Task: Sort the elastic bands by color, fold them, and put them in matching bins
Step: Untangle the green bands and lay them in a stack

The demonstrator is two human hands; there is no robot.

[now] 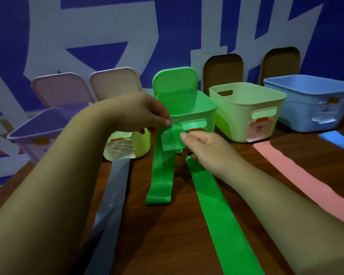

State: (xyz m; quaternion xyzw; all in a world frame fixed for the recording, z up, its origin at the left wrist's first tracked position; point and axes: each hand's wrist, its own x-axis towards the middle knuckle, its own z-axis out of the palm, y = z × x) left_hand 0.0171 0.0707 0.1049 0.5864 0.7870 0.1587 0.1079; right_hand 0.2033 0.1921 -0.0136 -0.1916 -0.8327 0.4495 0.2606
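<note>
The green band (pixel 160 187) runs off the lower frame edge; the bin labels are illegible. The left hand (pixel 147 114) and the right hand (pixel 205 145) each pinch its folded top, raised just before the green bin (pixel 197 110). Bare table (pixel 167 235) separates it from the grey band (pixel 111 195). The bin interiors are mostly hidden.

"What's in the hands?"

"A green band (pixel 172 140), mid-frame. The left hand (pixel 147 114) pinches its folded top, the right hand (pixel 205 147) pinches its right edge, and a loop hangs to the table (pixel 167 235)."

"And around it?"

"The green bin (pixel 195 117) stands right behind. A grey band (pixel 109 195) lies lower left, a pink band (pixel 306 179) at right, a blue band (pixel 338 140) at the right edge, by the blue bin (pixel 298 108)."
</note>
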